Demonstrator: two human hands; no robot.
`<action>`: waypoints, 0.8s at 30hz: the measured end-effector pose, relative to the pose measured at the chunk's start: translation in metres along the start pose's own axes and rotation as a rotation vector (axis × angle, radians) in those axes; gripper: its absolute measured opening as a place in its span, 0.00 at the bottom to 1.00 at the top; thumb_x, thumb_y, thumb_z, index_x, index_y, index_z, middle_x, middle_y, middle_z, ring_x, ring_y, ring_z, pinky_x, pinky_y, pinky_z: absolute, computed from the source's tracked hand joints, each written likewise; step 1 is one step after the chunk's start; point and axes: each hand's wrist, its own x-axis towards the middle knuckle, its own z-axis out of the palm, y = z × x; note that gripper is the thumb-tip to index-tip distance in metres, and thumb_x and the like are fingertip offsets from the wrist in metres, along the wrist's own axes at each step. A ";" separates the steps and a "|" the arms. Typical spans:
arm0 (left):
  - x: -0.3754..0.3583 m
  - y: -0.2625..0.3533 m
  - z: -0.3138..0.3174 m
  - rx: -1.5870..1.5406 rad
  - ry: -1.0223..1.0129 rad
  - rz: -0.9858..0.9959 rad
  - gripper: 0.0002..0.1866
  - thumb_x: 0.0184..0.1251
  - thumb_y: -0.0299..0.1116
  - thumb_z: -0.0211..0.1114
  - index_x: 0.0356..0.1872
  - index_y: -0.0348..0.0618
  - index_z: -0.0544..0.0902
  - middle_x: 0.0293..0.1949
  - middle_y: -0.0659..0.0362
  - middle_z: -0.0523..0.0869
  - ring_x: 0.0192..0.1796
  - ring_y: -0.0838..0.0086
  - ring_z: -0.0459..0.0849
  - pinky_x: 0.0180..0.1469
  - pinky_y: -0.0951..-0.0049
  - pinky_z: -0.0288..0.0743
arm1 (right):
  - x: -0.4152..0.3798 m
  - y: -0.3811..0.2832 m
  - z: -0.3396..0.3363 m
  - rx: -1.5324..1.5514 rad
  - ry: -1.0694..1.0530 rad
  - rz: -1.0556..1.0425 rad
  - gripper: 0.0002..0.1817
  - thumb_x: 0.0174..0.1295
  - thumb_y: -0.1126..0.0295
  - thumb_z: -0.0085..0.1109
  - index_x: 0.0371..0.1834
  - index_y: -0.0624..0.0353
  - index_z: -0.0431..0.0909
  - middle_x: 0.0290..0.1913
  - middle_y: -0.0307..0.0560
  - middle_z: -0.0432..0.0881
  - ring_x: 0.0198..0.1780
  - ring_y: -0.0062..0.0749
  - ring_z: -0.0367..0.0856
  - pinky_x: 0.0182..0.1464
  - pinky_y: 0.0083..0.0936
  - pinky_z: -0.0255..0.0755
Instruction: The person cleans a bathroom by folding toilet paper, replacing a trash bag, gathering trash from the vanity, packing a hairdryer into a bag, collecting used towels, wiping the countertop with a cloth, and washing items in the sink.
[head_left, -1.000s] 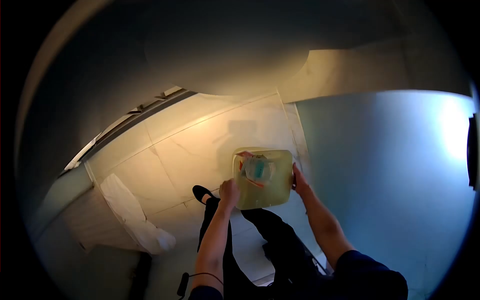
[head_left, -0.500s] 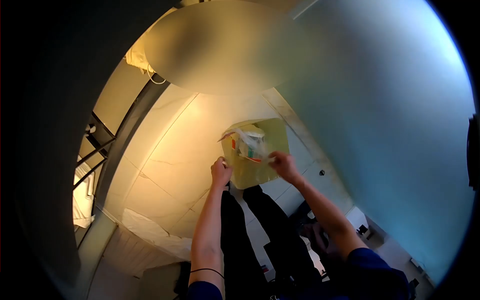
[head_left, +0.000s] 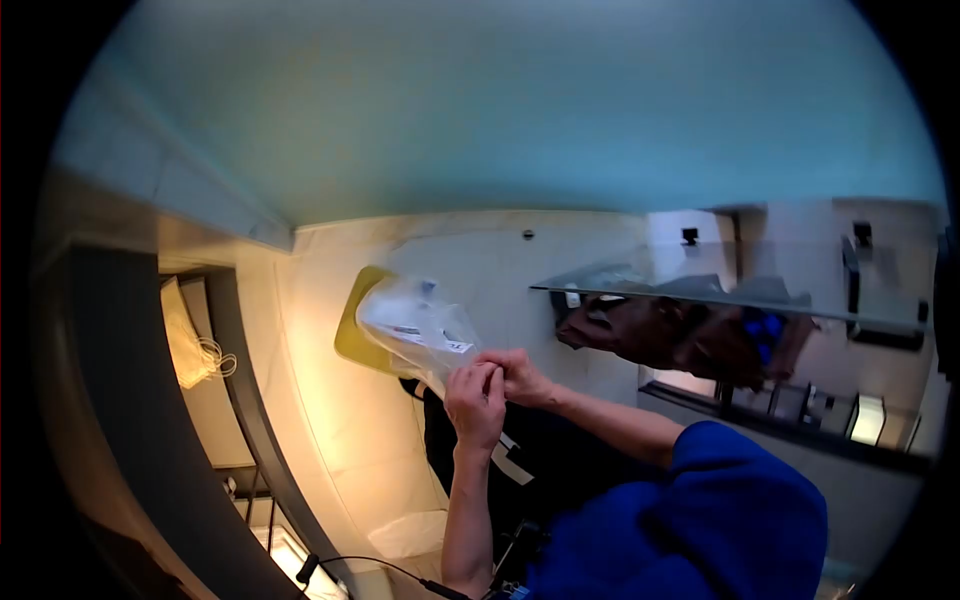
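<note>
A clear plastic bag point(head_left: 425, 325) with white, printed contents stretches from my hands toward a yellow-green bin point(head_left: 356, 342). It overlaps the bin in this view and hides most of its opening. My left hand point(head_left: 475, 405) is closed, fingers pinched at the gathered end of the bag. Right against it, my right hand point(head_left: 516, 376) is closed on the same end, its fingertips meeting those of the left.
Pale marble-look tiles point(head_left: 480, 265) surround the bin, with a small dark round fitting point(head_left: 528, 235) set in them. A glass edge point(head_left: 730, 297) crosses the right side before dark brown cloth-like items point(head_left: 650, 330). A cream bag with cord point(head_left: 190, 340) hangs at left.
My view has swung round. My hands, apart at either side of the bin before, have come together at the bag's end. The bag is now drawn out toward me.
</note>
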 end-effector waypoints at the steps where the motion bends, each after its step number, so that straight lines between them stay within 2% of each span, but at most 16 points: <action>1: -0.004 0.022 0.002 0.006 -0.015 0.063 0.08 0.54 0.27 0.66 0.36 0.39 0.81 0.36 0.52 0.81 0.39 0.61 0.78 0.42 0.65 0.72 | -0.017 0.000 -0.016 0.009 0.065 0.091 0.09 0.52 0.72 0.63 0.35 0.61 0.77 0.23 0.40 0.77 0.26 0.16 0.72 0.28 0.19 0.69; 3: -0.009 0.057 0.002 0.024 -0.045 0.189 0.13 0.53 0.28 0.66 0.42 0.40 0.81 0.38 0.52 0.81 0.42 0.60 0.78 0.47 0.64 0.72 | -0.049 0.010 -0.039 0.051 0.196 0.269 0.08 0.54 0.70 0.63 0.32 0.62 0.77 0.23 0.39 0.78 0.26 0.16 0.73 0.29 0.18 0.70; 4: -0.017 0.061 0.004 0.039 -0.082 0.193 0.17 0.53 0.27 0.65 0.47 0.40 0.81 0.41 0.51 0.80 0.45 0.59 0.77 0.50 0.64 0.71 | -0.063 -0.008 -0.049 0.216 0.224 0.437 0.08 0.57 0.70 0.62 0.26 0.63 0.76 0.25 0.36 0.79 0.28 0.15 0.72 0.30 0.16 0.67; 5: -0.021 0.061 -0.004 0.056 -0.084 0.209 0.16 0.54 0.26 0.64 0.45 0.39 0.81 0.40 0.51 0.80 0.43 0.61 0.79 0.46 0.66 0.73 | -0.075 -0.013 -0.050 0.180 0.202 0.444 0.08 0.57 0.70 0.62 0.26 0.63 0.76 0.24 0.36 0.78 0.27 0.15 0.72 0.29 0.16 0.67; 7: -0.029 0.069 -0.003 -0.023 -0.233 0.037 0.14 0.55 0.25 0.63 0.44 0.40 0.81 0.36 0.52 0.81 0.39 0.60 0.79 0.44 0.65 0.74 | -0.112 -0.003 -0.067 0.114 0.169 0.446 0.08 0.57 0.71 0.62 0.27 0.64 0.76 0.22 0.35 0.76 0.26 0.16 0.73 0.28 0.16 0.67; 11: -0.039 0.106 0.026 0.016 -0.389 0.076 0.12 0.59 0.26 0.62 0.44 0.37 0.81 0.32 0.52 0.82 0.31 0.66 0.81 0.35 0.70 0.75 | -0.193 0.042 -0.089 0.647 0.442 0.667 0.07 0.56 0.72 0.62 0.28 0.64 0.77 0.21 0.44 0.78 0.22 0.25 0.78 0.27 0.22 0.76; 13: -0.050 0.140 0.044 0.033 -0.458 0.097 0.11 0.61 0.27 0.61 0.43 0.36 0.81 0.30 0.53 0.83 0.29 0.70 0.80 0.32 0.72 0.74 | -0.231 0.061 -0.104 0.755 0.653 0.747 0.05 0.55 0.74 0.61 0.28 0.65 0.77 0.20 0.46 0.78 0.21 0.28 0.79 0.24 0.26 0.77; 15: -0.060 0.129 0.068 0.018 -0.509 0.122 0.11 0.62 0.28 0.60 0.43 0.35 0.81 0.29 0.56 0.83 0.28 0.75 0.79 0.30 0.76 0.73 | -0.266 0.064 -0.128 0.702 0.948 0.809 0.06 0.53 0.76 0.63 0.24 0.66 0.76 0.21 0.47 0.79 0.19 0.30 0.79 0.21 0.26 0.76; 17: -0.071 0.142 0.089 0.106 -0.608 0.105 0.11 0.61 0.28 0.60 0.43 0.35 0.81 0.28 0.58 0.82 0.28 0.77 0.79 0.31 0.78 0.73 | -0.312 0.095 -0.162 0.797 1.191 0.739 0.09 0.49 0.75 0.65 0.18 0.65 0.75 0.19 0.48 0.78 0.20 0.31 0.80 0.19 0.28 0.76; 19: -0.090 0.155 0.115 0.136 -0.691 0.043 0.11 0.61 0.28 0.61 0.43 0.34 0.80 0.29 0.59 0.83 0.30 0.77 0.80 0.35 0.78 0.73 | -0.361 0.126 -0.211 0.676 1.322 0.832 0.11 0.47 0.74 0.66 0.14 0.65 0.75 0.18 0.50 0.78 0.19 0.33 0.81 0.20 0.28 0.77; 21: -0.107 0.165 0.143 0.147 -0.739 0.006 0.11 0.62 0.28 0.60 0.42 0.33 0.81 0.27 0.57 0.83 0.29 0.77 0.81 0.33 0.79 0.74 | -0.400 0.190 -0.260 0.607 1.425 0.872 0.08 0.46 0.71 0.63 0.15 0.64 0.78 0.17 0.50 0.80 0.16 0.33 0.79 0.21 0.24 0.76; 23: -0.121 0.183 0.174 0.233 -0.810 0.003 0.11 0.61 0.28 0.61 0.42 0.33 0.81 0.27 0.56 0.83 0.30 0.77 0.82 0.34 0.78 0.75 | -0.440 0.218 -0.321 0.137 1.408 1.002 0.08 0.45 0.69 0.60 0.15 0.61 0.81 0.16 0.47 0.81 0.13 0.30 0.78 0.23 0.21 0.76; 24: -0.127 0.190 0.192 0.250 -0.837 0.013 0.11 0.61 0.28 0.61 0.42 0.33 0.81 0.27 0.56 0.84 0.30 0.77 0.82 0.35 0.78 0.75 | -0.452 0.255 -0.347 0.348 1.470 1.011 0.09 0.44 0.67 0.58 0.11 0.57 0.81 0.14 0.42 0.80 0.14 0.26 0.79 0.24 0.21 0.76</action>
